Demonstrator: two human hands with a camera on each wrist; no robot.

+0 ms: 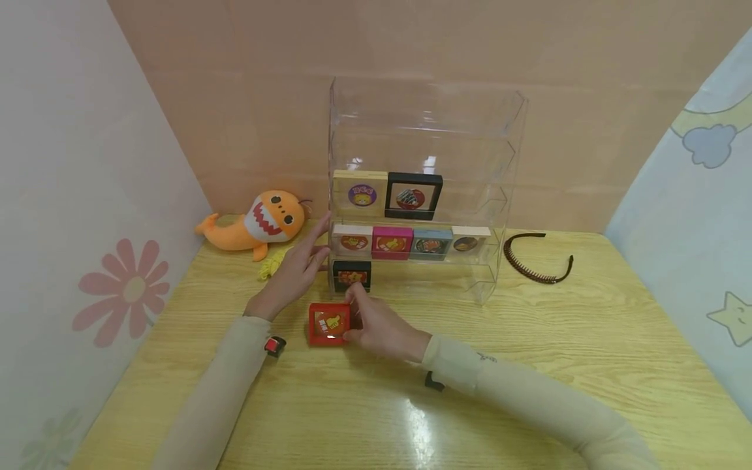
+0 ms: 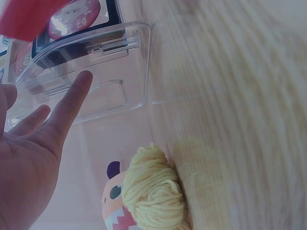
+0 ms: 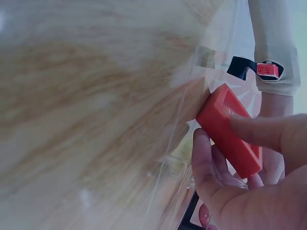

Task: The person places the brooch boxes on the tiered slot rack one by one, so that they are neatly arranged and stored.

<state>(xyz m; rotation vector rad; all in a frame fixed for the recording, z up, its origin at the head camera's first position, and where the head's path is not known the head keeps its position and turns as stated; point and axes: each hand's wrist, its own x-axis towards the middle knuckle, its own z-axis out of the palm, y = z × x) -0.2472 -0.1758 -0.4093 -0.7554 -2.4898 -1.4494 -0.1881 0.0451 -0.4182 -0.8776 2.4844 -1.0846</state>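
Observation:
My right hand point(image 1: 384, 328) pinches a small red square box point(image 1: 328, 326) between thumb and fingers, just in front of the clear stepped display rack point(image 1: 427, 127). A yellow thumbs-up picture marks the box's face; its red side point(image 3: 220, 127) shows in the right wrist view. With fingers extended, my left hand point(image 1: 294, 273) lies against the rack's left side. Near the red box, a black-framed box point(image 1: 352, 273) sits at the left end of the lowest tier, partly behind my right fingertips.
Higher up, the rack bears a cream box point(image 1: 346, 189), a black box point(image 1: 414, 215), a pink box point(image 1: 392, 253) and several others. Left of it are an orange shark plush point(image 1: 232, 233) and yellow yarn point(image 1: 271, 263). A brown headband point(image 1: 529, 274) lies on the right.

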